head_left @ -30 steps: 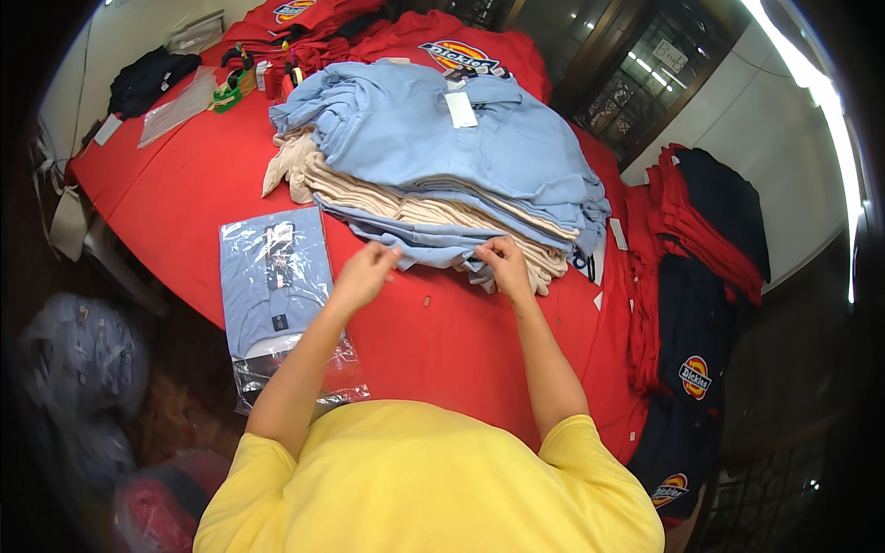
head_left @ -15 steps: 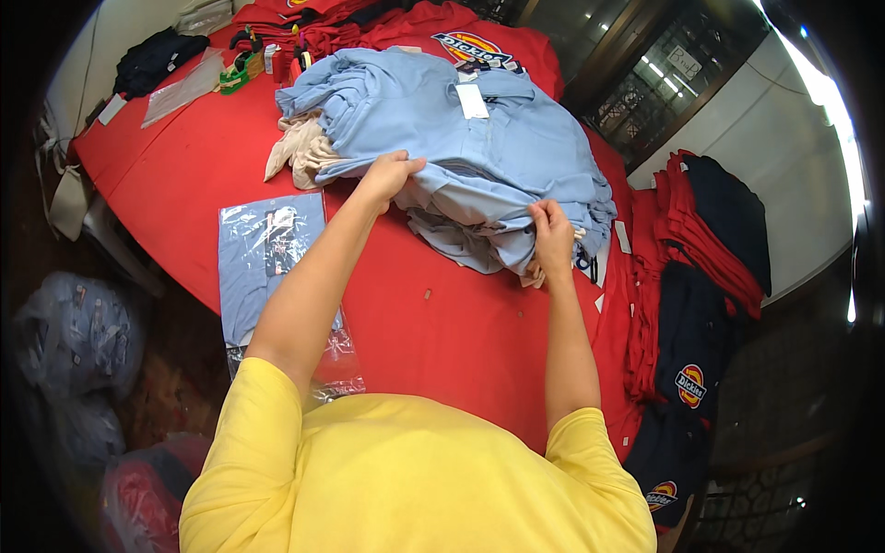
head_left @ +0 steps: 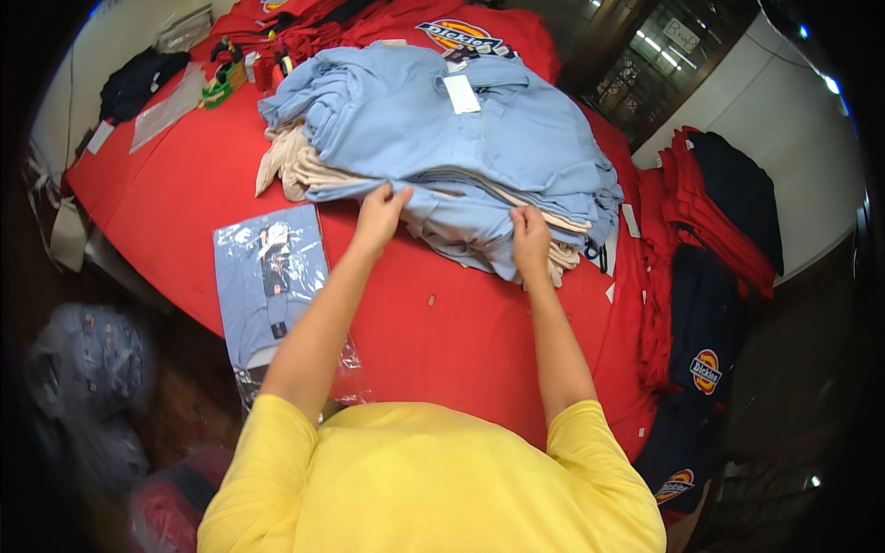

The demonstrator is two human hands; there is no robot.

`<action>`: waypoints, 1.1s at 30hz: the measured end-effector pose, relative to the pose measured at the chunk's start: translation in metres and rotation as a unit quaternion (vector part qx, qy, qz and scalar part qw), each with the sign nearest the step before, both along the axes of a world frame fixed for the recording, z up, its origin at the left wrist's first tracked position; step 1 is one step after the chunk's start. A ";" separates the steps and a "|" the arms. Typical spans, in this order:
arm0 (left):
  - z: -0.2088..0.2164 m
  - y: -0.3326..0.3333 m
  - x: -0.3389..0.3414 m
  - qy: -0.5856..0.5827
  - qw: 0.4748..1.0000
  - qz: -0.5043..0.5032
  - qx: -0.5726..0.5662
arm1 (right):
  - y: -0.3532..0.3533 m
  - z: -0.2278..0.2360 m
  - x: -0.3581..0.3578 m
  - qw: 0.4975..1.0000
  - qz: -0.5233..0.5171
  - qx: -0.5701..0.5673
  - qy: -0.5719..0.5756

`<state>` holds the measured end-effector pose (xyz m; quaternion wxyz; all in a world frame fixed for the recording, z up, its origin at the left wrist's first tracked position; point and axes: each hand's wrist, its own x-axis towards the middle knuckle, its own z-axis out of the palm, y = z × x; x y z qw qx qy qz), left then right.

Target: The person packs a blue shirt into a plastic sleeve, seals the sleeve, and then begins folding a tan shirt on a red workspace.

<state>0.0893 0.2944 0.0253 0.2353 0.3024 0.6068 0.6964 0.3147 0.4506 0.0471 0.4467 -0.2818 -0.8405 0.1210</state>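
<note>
A thick pile of light-blue shirts lies on the red table cover, with a white tag near the top shirt's neck. Beige garments show between the blue layers on the left and along the front. My left hand is closed on the front edge of a blue shirt, thumb on top. Farther right, my right hand pinches the same hanging blue cloth, which sags between both hands. The fingers beneath the cloth are partly hidden.
A blue shirt in a clear bag lies left of my left forearm. Red and navy garments are stacked along the right edge. A green tape dispenser and a dark folded garment sit at the far left. Bagged clothes stand below, beside the table.
Both hands have come nearer to me and slightly left, drawing the blue cloth's front edge down. More beige layers now show along the pile's front. The whole view has shifted a little.
</note>
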 end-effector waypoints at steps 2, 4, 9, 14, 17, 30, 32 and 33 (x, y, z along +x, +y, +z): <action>-0.022 -0.007 0.014 0.082 0.993 0.062 -0.052 | -0.005 -0.025 -0.001 0.994 -0.009 0.104 -0.020; -0.040 -0.021 0.033 0.186 0.972 0.089 -0.115 | -0.025 -0.042 0.004 0.994 -0.018 0.095 -0.052; -0.049 -0.030 0.055 0.356 0.919 0.084 -0.143 | -0.044 -0.052 0.008 0.996 -0.058 0.072 0.019; -0.062 -0.028 0.047 0.362 0.917 0.085 -0.147 | -0.044 -0.052 0.008 0.994 -0.066 0.078 0.040; -0.061 -0.032 0.043 0.353 0.919 0.077 -0.161 | -0.046 -0.056 0.005 0.994 -0.076 0.076 0.026; -0.059 -0.032 0.046 0.334 0.926 0.067 -0.163 | -0.048 -0.055 0.010 0.994 -0.081 0.065 0.022; -0.058 -0.031 0.047 0.334 0.925 0.069 -0.165 | -0.048 -0.054 0.010 0.995 -0.083 0.060 0.015; -0.058 -0.031 0.047 0.333 0.925 0.069 -0.169 | -0.048 -0.054 0.011 0.994 -0.083 0.063 0.018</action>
